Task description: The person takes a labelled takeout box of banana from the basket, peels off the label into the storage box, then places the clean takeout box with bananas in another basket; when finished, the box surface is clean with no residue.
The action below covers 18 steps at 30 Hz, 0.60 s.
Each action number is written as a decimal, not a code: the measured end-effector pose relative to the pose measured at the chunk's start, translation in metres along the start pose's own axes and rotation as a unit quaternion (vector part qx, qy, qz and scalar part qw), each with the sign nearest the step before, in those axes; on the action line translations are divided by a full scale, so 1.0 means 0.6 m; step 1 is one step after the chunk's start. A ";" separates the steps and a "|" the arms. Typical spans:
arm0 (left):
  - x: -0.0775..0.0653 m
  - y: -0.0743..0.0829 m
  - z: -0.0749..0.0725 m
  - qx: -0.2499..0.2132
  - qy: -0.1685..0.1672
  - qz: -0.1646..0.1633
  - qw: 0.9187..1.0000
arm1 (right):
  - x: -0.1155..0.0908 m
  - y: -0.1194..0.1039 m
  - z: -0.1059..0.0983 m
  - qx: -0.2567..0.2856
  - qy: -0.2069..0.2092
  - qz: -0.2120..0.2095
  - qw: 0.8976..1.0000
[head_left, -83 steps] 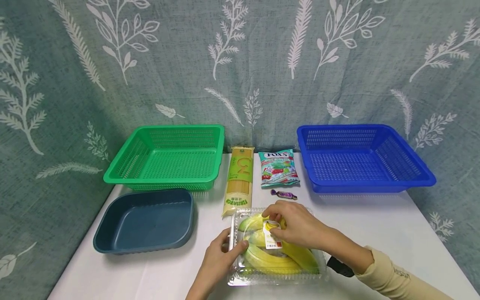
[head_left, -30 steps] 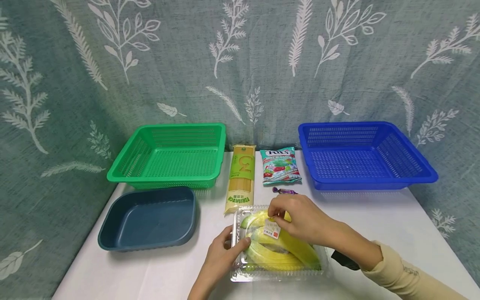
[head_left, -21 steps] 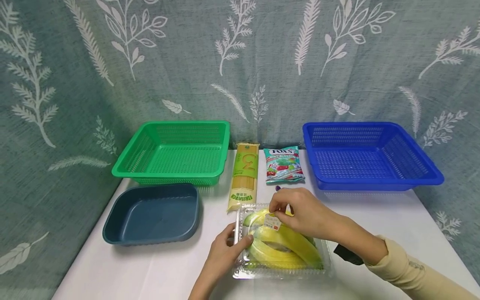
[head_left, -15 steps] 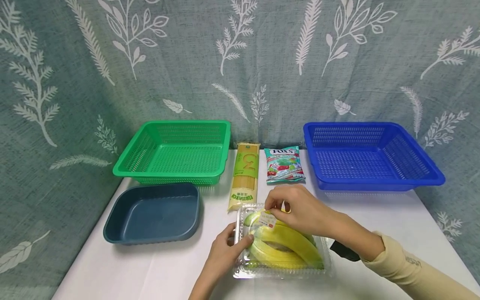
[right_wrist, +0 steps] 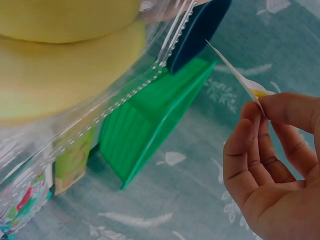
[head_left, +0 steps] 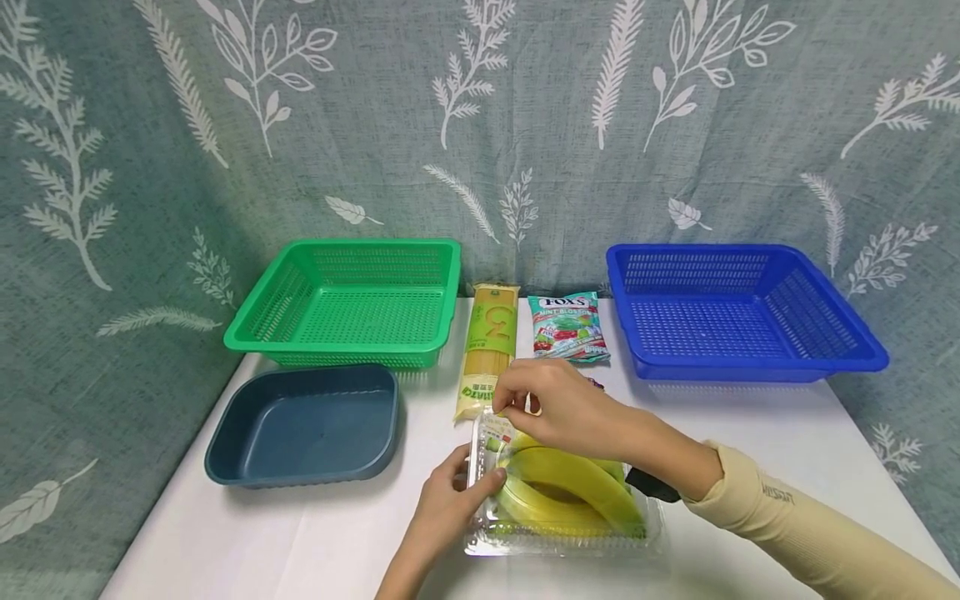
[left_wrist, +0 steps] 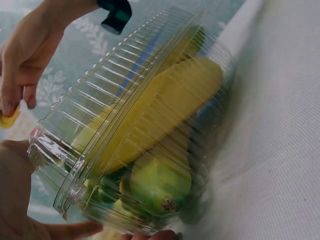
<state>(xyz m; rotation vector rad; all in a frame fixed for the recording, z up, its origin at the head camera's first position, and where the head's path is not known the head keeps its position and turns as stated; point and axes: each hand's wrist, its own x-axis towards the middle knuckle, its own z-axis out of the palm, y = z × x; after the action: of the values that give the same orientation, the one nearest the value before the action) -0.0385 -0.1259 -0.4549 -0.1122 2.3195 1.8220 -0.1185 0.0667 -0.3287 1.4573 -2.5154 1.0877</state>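
A clear plastic clamshell box [head_left: 558,546] of bananas [head_left: 573,477] stands on the white table in front of me. My left hand [head_left: 450,500] grips its left edge, thumb on the lid and fingers underneath in the left wrist view. Above the lid's far left corner, my right hand [head_left: 558,404] pinches a small white sticker [right_wrist: 241,77] between thumb and index finger. In the right wrist view the sticker is seen nearly edge-on, apart from the lid, with a yellow patch by the fingertips.
A green basket [head_left: 255,342] and a dark blue tub [head_left: 217,446] stand on the left, a blue basket [head_left: 742,371] on the right. Between lie a noodle packet [head_left: 491,342], a FOX'S candy bag [head_left: 567,329] and a purple-wrapped candy [head_left: 596,383], mostly hidden behind the right hand.
The sticker lay flat on the lid at first; my right hand has peeled it up and moved left with it. My left hand keeps its grip on the box.
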 end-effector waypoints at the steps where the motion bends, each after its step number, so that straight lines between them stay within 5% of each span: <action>1: 0.000 0.000 0.000 0.001 0.001 0.000 1.000 | 0.005 -0.001 0.002 0.000 0.000 -0.005 1.000; 18: -0.004 -0.001 -0.005 0.015 0.003 -0.007 1.000 | 0.098 -0.015 0.051 0.036 -0.028 -0.020 0.999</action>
<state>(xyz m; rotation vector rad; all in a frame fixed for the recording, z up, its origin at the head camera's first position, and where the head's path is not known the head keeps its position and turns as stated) -0.0365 -0.1289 -0.4544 -0.1296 2.3425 1.7833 -0.1351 0.0020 -0.3257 1.5716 -2.4969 1.1576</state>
